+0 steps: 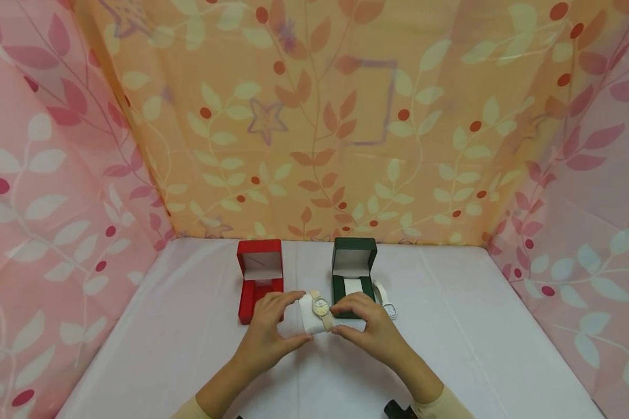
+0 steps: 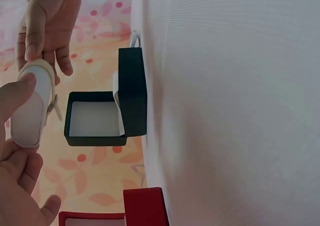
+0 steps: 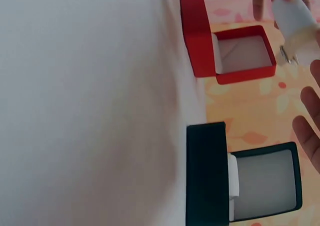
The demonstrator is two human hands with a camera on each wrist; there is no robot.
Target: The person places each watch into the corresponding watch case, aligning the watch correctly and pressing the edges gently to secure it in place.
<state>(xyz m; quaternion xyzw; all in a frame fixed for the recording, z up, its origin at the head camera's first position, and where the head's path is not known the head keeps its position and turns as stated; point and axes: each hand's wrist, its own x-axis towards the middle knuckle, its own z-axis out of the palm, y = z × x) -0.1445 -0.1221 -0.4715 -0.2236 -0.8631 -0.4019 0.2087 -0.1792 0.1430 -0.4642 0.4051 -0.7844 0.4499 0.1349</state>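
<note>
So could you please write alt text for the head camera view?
Two hands, left hand and right hand, hold a white cushion wearing a beige-strapped watch above a white table. Behind stand an open red box and open green box.

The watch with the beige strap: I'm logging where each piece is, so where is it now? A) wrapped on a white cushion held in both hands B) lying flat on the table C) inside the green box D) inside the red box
A: the watch sits round the white cushion, held between the left hand and right hand, in front of both open boxes.
</note>
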